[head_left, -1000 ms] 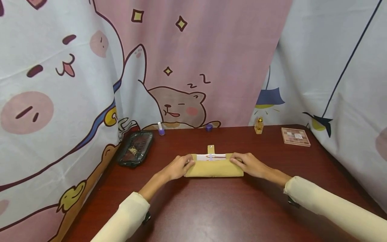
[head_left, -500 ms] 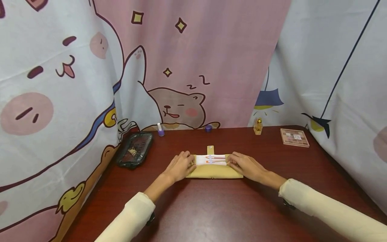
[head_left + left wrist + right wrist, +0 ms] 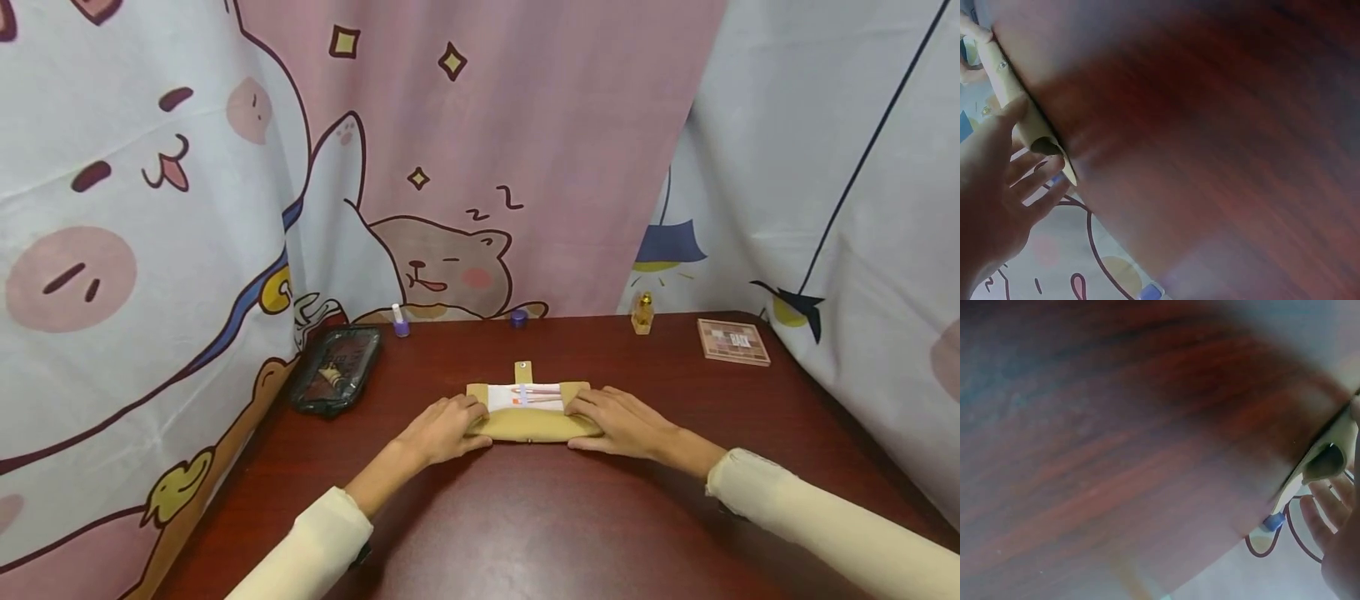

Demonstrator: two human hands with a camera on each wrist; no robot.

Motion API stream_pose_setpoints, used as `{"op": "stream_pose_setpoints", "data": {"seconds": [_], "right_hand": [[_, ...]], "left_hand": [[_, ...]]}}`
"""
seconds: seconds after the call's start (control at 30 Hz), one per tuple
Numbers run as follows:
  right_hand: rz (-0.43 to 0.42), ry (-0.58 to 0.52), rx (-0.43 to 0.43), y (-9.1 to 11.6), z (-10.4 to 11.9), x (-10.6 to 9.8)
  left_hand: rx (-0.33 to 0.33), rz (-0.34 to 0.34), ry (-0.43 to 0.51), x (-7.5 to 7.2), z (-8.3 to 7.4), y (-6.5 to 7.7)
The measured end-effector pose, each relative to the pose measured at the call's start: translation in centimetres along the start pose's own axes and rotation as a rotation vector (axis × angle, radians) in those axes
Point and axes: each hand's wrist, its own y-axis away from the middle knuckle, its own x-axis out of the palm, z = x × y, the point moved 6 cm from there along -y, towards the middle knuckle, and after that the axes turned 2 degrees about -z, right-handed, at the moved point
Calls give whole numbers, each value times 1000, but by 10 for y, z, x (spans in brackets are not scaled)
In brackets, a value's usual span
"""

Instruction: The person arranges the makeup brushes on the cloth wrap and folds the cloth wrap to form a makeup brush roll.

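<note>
A yellow roll-up case [image 3: 528, 427] lies partly rolled on the table, its near part a thick tube. Over its white lining [image 3: 501, 397] lie slim pinkish sticks [image 3: 542, 391], like brushes or pencils, under a pale band. The snap tab [image 3: 522, 372] points away. My left hand [image 3: 448, 429] grips the left end of the roll; in the left wrist view the thumb lies on the near side of the tube [image 3: 1022, 109], fingers on the far side. My right hand [image 3: 624, 423] holds the right end likewise. The right wrist view shows the tube's hollow end [image 3: 1327, 462] beside the fingers.
At the far left lies a black clear-topped pouch [image 3: 336, 369]. Along the back edge stand a purple nail polish bottle [image 3: 401, 325], a small purple jar [image 3: 518, 318] and a gold perfume bottle [image 3: 642, 315]. A makeup palette [image 3: 733, 342] lies at the back right.
The near edge, first held up over the lining, has curled back toward me into a roll, baring more lining and sticks. Both hands have shifted, thumbs now at the near side.
</note>
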Motion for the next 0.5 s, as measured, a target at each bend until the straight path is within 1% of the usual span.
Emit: {"op": "stream_pose_setpoints", "data": {"seconds": [0.13, 0.23, 0.3, 0.37, 0.43, 0.5], "right_hand": [[31, -86, 83, -1, -5, -3], [58, -204, 162, -6, -10, -6], [68, -272, 197, -11, -15, -6], [70, -308, 219, -16, -19, -5], [62, -308, 234, -20, -24, -3], [61, -295, 255, -24, -29, 0]], "left_hand": [[-46, 18, 146, -2, 5, -5], [-86, 17, 287, -3, 12, -11], [-106, 7, 347, -2, 17, -16], [-120, -9, 382, 0, 22, -22], [-136, -24, 382, 3, 26, -28], [-155, -32, 361, 5, 30, -34]]}}
